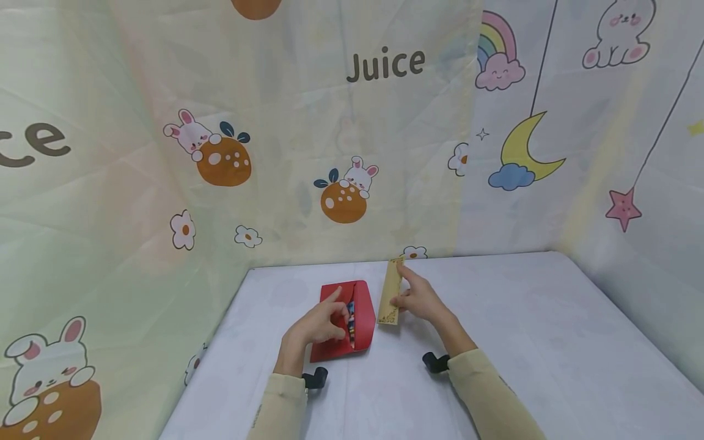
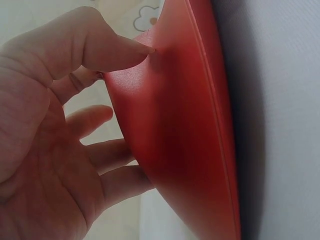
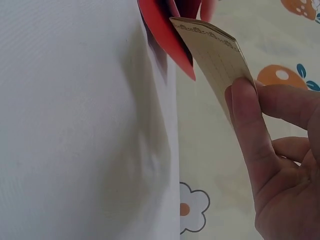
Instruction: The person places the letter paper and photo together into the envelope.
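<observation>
Left hand point(image 1: 324, 322) grips open red paper envelope point(image 1: 345, 324) on white table point(image 1: 550, 342). Right hand point(image 1: 420, 299) pinches folded tan patterned card point(image 1: 391, 293) just beside envelope flap.

A white table point(image 1: 550, 318) stands against cartoon-printed curtains point(image 1: 165, 153) showing bunnies, oranges, a moon point(image 1: 525, 150) and "Juice" point(image 1: 385, 64).

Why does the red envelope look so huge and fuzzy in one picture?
Left wrist view: the camera sits very close, so the red envelope fills the frame, soft-edged. Head view: it looks small and sharp. Right wrist view: the tan card is crisp, and the table shows soft shadows.
</observation>
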The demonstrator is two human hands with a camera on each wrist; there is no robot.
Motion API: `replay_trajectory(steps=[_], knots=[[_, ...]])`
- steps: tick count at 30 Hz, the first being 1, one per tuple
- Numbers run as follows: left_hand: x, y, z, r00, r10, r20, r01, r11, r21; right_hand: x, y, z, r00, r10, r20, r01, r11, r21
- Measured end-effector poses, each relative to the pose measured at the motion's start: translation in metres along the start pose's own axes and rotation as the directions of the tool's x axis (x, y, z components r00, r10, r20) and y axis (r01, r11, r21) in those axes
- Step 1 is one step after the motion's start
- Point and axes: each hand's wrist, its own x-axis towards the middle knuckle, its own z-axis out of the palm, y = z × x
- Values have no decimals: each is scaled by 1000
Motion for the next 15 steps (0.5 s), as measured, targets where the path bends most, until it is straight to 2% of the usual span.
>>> replay_trajectory(steps=[15], knots=[[0,-2,0,1000,10,1,-10,1000,-11,-2,-8,9,998,-55,25,54,998,16]])
